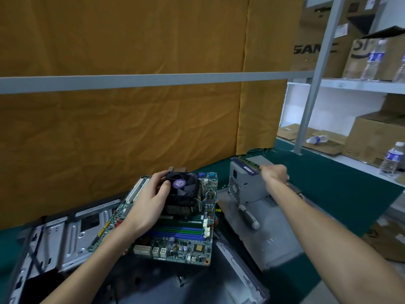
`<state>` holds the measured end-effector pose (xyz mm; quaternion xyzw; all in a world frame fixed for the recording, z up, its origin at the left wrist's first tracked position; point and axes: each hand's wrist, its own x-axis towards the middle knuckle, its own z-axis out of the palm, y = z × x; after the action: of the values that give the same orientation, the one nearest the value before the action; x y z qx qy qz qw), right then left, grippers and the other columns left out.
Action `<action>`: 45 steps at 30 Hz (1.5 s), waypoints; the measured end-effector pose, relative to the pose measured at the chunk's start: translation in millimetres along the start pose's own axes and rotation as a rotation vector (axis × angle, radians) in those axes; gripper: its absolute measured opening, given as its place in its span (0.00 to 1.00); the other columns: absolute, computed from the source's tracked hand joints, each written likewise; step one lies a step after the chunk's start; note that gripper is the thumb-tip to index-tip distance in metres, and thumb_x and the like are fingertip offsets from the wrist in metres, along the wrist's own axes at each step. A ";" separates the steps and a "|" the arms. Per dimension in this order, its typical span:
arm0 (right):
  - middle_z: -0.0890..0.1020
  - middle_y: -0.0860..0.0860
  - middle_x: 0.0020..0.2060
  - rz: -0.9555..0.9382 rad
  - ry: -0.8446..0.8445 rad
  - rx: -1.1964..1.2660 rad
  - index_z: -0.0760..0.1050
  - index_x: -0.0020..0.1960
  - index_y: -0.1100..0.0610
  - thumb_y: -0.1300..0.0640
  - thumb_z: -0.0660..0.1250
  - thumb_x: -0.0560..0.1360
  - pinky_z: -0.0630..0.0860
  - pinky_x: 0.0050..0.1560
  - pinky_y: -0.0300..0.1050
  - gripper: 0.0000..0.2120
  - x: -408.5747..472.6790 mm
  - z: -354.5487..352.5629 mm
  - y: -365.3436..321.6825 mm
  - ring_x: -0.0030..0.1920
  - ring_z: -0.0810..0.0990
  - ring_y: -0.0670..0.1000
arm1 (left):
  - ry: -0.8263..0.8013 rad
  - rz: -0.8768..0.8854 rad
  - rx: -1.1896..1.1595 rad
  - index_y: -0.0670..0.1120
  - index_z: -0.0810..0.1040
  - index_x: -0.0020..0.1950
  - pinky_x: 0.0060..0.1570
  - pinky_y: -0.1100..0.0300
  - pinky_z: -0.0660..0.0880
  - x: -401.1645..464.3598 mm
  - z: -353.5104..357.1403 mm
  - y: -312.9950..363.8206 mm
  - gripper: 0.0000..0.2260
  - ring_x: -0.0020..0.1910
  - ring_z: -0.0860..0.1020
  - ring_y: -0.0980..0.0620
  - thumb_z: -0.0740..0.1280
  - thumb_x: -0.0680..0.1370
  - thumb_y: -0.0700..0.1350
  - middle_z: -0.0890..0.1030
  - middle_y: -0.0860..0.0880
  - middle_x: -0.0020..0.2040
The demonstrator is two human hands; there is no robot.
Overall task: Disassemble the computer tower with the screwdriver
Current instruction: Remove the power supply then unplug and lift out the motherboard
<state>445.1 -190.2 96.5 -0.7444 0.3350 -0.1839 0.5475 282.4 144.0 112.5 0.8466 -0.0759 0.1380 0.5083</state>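
A green motherboard lies on the opened computer case in front of me. My left hand grips the black CPU cooler fan mounted on the board. My right hand is closed on a memory stick, holding it over the top of the grey power supply. The screwdriver, with a grey and black handle, lies loose on a grey metal side panel below my right forearm.
A metal drive bracket lies at the left on the green table. An orange cloth hangs behind. Shelves at the right hold cardboard boxes and water bottles. A grey rail crosses the view.
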 end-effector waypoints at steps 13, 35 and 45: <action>0.82 0.60 0.57 -0.008 -0.034 -0.126 0.79 0.49 0.62 0.47 0.78 0.72 0.70 0.46 0.49 0.19 -13.4 -6.1 -2.6 0.45 0.73 0.57 | -0.016 -0.003 0.021 0.58 0.67 0.75 0.54 0.76 0.67 -1.3 -1.9 2.5 0.17 0.59 0.70 0.76 0.55 0.86 0.55 0.72 0.64 0.64; 0.73 0.52 0.61 -0.414 -0.724 -0.404 0.53 0.79 0.46 0.38 0.50 0.79 0.63 0.55 0.51 0.31 -246.2 -55.9 39.1 0.54 0.73 0.51 | -0.094 -0.095 0.307 0.56 0.68 0.76 0.66 0.51 0.71 -56.6 -47.7 -16.9 0.20 0.71 0.72 0.48 0.55 0.85 0.43 0.73 0.53 0.73; 0.53 0.47 0.82 -0.428 -0.795 -0.283 0.50 0.83 0.51 0.43 0.54 0.85 0.49 0.79 0.50 0.31 -230.4 -43.6 53.2 0.81 0.52 0.50 | -0.100 -0.059 0.413 0.60 0.66 0.76 0.65 0.50 0.70 -58.6 -45.2 -9.2 0.23 0.73 0.70 0.46 0.53 0.84 0.41 0.71 0.55 0.76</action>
<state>238.2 -68.4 82.6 -0.8767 -0.0396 0.0541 0.4763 222.1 187.5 106.7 0.9405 -0.0463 0.0937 0.3233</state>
